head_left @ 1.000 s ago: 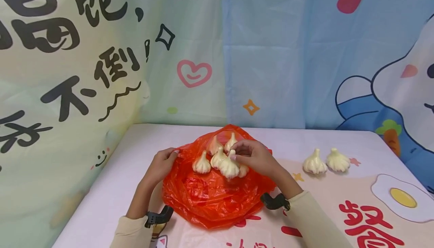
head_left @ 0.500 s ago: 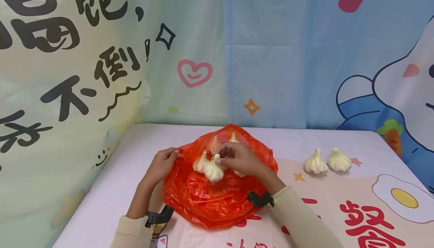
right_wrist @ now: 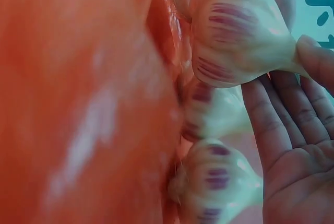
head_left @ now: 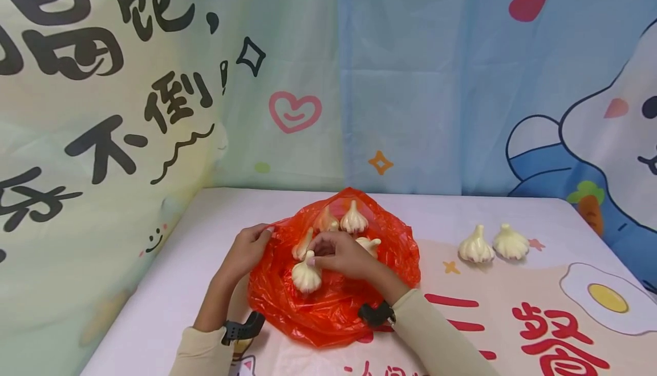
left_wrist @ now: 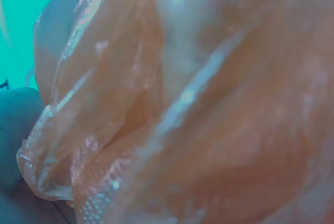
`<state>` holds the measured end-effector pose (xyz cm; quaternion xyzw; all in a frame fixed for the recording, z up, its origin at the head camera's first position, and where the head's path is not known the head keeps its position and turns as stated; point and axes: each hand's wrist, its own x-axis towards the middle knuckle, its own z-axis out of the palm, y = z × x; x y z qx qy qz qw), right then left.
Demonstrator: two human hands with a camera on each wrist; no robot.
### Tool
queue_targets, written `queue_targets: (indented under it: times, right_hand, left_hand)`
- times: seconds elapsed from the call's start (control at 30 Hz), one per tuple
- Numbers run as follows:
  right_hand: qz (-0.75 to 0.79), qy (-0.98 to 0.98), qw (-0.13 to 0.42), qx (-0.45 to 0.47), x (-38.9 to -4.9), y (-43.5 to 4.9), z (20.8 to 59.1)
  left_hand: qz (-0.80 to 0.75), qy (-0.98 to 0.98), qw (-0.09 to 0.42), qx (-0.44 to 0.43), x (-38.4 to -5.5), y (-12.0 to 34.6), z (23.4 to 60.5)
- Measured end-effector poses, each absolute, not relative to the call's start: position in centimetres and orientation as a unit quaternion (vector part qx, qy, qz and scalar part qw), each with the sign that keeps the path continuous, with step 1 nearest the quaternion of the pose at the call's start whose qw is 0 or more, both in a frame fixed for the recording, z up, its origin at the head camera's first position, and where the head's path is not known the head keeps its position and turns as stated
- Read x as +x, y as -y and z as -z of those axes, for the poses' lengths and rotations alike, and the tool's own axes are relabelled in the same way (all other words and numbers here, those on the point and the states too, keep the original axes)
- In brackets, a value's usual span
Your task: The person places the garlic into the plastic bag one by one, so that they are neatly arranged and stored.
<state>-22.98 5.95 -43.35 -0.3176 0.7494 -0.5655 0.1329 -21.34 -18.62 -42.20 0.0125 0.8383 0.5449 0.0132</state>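
In the head view a red plastic bag (head_left: 333,319) lies spread on the table, its mouth turned up. My left hand (head_left: 248,250) pinches the bag's left rim between thumb and fingers; thin plastic fills most of the left wrist view. By its stem, my right hand (head_left: 341,255) holds a garlic bulb (head_left: 306,276) over the left part of the bag. The right wrist view shows that bulb's purple-streaked side, with the thumb on its stem. Several other bulbs sit in the bag, one upright at the back (head_left: 354,219), one tilted on the right (head_left: 369,246), others partly hidden by my hand.
Two garlic bulbs stand side by side on the table to the right, a left one (head_left: 476,246) and a right one (head_left: 511,243). The printed tablecloth (head_left: 549,284) reaches back to a cartoon curtain (head_left: 405,79). Each wrist wears a black camera strap.
My right hand has carried the garlic bulb leftward and slightly toward me across the bag, uncovering bulbs at the back and right. The left hand has stayed on the bag's rim.
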Motion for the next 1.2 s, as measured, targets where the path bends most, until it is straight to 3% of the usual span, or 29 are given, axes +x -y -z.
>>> queue_targets:
  times: [1.2]
  right_hand:
    - [0.559, -0.779, 0.085, -0.269, -22.6, -6.0, 43.0]
  left_hand:
    - [-0.524, -0.852, 0.009, 0.014, -21.6, 18.9, 42.3]
